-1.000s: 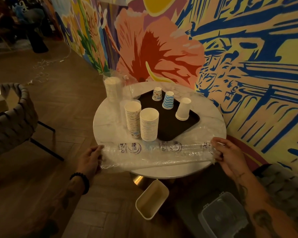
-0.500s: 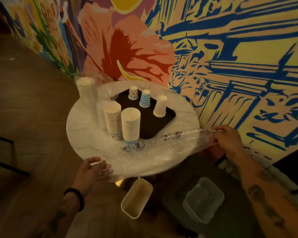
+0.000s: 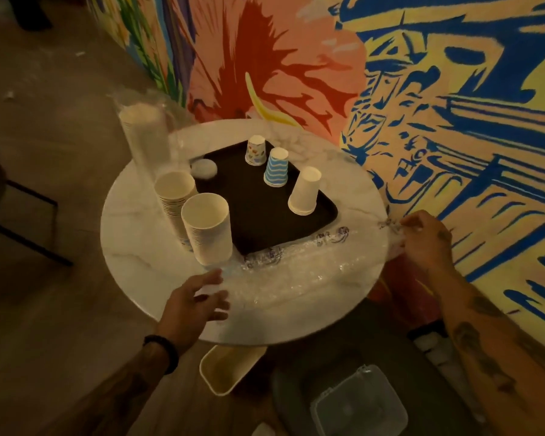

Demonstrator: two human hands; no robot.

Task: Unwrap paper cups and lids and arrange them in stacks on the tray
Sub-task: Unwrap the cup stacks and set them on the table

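A: Hands?
B: The right hand [image 3: 425, 240] is pinching the flattened wrapper [image 3: 296, 272] at the tabletop [image 3: 132, 247] edge. The left hand [image 3: 192, 305] is hovering with its fingers spread, gripping nothing.
A: Cups?
B: Two cup stacks [image 3: 206, 228] are standing beside the tray [image 3: 249, 221], not on it. My guess: the wrapper should be coming off low and sideways, away from those stacks.

A café or lounge-type public interior. A bold floral and blue-line mural [image 3: 422, 89] covers the wall; a round marble-topped table [image 3: 139, 265] stands on a wood-plank floor [image 3: 44, 309] and carries a dark serving tray [image 3: 255, 221] and stacks of disposable paper cups [image 3: 206, 228].
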